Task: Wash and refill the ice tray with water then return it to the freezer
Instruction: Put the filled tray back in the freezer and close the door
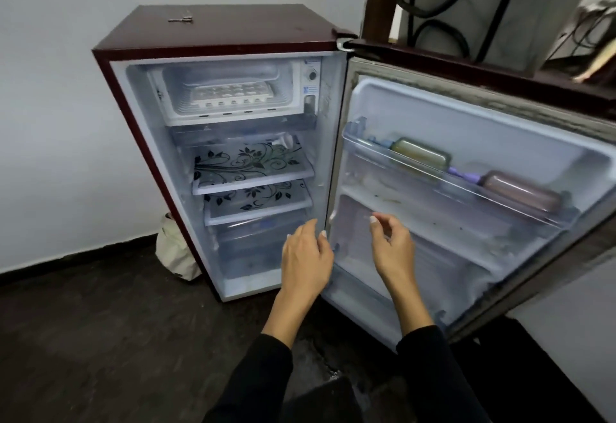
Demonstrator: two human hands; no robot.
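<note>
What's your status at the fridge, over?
Left hand and right hand both open, holding nothing. Ice tray sits in the freezer compartment, untouched. Fridge door open; path to tray looks unobstructed.

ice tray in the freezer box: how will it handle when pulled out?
The ice tray looks like thin white plastic, so probably light and a bit flexible. It lies flat and wide, so tipping is unlikely. Whether its cells hold ice is unclear; if so, heavier and perhaps slippery.
</note>
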